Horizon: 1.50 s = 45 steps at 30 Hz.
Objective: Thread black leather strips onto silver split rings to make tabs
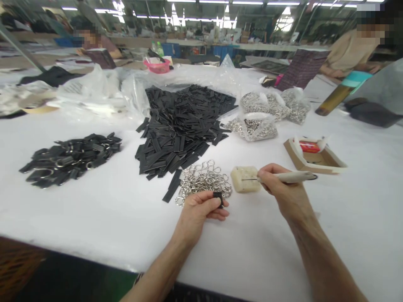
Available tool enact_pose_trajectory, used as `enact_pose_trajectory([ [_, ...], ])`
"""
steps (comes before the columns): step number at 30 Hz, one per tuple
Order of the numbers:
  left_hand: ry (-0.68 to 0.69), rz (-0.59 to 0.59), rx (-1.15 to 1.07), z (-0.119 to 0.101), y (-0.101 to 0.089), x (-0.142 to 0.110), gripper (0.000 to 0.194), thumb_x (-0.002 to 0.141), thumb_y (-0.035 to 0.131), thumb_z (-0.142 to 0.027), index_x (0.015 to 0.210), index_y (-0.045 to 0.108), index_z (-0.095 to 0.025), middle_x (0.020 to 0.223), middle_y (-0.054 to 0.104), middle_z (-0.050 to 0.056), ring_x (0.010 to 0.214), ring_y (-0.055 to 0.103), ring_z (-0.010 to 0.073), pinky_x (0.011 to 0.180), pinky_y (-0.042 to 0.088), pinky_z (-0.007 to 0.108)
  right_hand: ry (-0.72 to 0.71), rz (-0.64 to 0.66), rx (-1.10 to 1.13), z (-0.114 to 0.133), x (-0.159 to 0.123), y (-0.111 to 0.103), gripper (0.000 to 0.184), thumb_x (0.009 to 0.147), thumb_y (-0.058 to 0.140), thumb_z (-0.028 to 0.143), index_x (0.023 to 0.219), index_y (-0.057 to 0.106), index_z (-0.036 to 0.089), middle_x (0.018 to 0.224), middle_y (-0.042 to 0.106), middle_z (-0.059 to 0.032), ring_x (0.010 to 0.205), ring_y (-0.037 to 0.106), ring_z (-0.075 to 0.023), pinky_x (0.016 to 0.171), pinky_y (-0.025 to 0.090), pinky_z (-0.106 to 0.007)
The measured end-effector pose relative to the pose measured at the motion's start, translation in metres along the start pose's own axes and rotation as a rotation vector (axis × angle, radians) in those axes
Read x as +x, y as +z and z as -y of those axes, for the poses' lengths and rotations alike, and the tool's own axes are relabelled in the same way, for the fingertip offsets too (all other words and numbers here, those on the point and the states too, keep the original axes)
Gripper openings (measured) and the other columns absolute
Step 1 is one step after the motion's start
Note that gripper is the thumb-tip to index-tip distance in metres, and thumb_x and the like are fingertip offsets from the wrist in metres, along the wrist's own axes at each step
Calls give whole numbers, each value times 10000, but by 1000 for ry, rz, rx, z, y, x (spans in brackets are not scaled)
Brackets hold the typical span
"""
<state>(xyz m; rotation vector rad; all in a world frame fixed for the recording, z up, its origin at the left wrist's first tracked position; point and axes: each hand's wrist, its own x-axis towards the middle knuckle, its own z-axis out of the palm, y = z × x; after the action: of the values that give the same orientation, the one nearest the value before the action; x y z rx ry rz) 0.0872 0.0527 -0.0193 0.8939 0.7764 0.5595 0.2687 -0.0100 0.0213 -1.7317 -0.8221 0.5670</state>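
My left hand (201, 207) pinches a small folded black strip (218, 195) between thumb and fingers, just in front of a heap of silver metal rings (204, 178). My right hand (277, 182) is wrapped round a pale-handled tool (296, 176) with a thin dark tip. That tip lies over a yellowish-white block (242, 174), at the block's middle; whether it presses in, I cannot tell. Behind the rings spreads a big pile of flat black strips (185, 121). At the left sits a smaller pile of black strips looped with metal rings (72, 157).
Clear bags of metal rings (260, 128) stand at the back right. Nearer is a cardboard tray (315, 165) holding a red packet. A bottle with a turquoise top (341, 94) leans beyond it. Plastic bags (97, 90) and a pink basket (157, 66) lie farther back, with two people across the table.
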Motion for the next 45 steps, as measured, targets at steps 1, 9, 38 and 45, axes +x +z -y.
enact_pose_trajectory([
  [1, 2, 7, -7, 0, 0, 0, 105, 712, 634, -196, 721, 669, -98, 747, 691, 73, 570, 638, 137, 546, 529, 226, 10, 48, 115, 0, -1, 0, 193, 696, 591, 317, 586, 528, 171, 477, 387, 44, 462, 300, -86, 426, 190, -233],
  [9, 17, 39, -30, -1, 2, 0, 112, 710, 624, -183, 765, 675, -100, 787, 694, 73, 608, 647, 145, 573, 531, 230, 142, 319, 579, -3, -13, 16, 163, 722, 606, 250, 608, 533, 159, 469, 400, 47, 424, 260, -49, 407, 134, -215],
  [38, -19, 42, 84, -4, 4, -3, 108, 698, 611, -199, 699, 672, -110, 700, 682, 62, 535, 621, 136, 529, 514, 235, 164, 401, 437, -9, -13, 26, 185, 702, 601, 274, 580, 514, 165, 461, 375, 56, 438, 266, -64, 417, 150, -227],
  [45, -37, 18, 105, -2, 3, -4, 110, 677, 622, -214, 642, 665, -118, 650, 675, 49, 478, 596, 119, 488, 496, 223, 4, 236, 357, -7, -12, 15, 147, 692, 592, 255, 576, 555, 172, 457, 405, 36, 449, 322, -88, 424, 194, -244],
])
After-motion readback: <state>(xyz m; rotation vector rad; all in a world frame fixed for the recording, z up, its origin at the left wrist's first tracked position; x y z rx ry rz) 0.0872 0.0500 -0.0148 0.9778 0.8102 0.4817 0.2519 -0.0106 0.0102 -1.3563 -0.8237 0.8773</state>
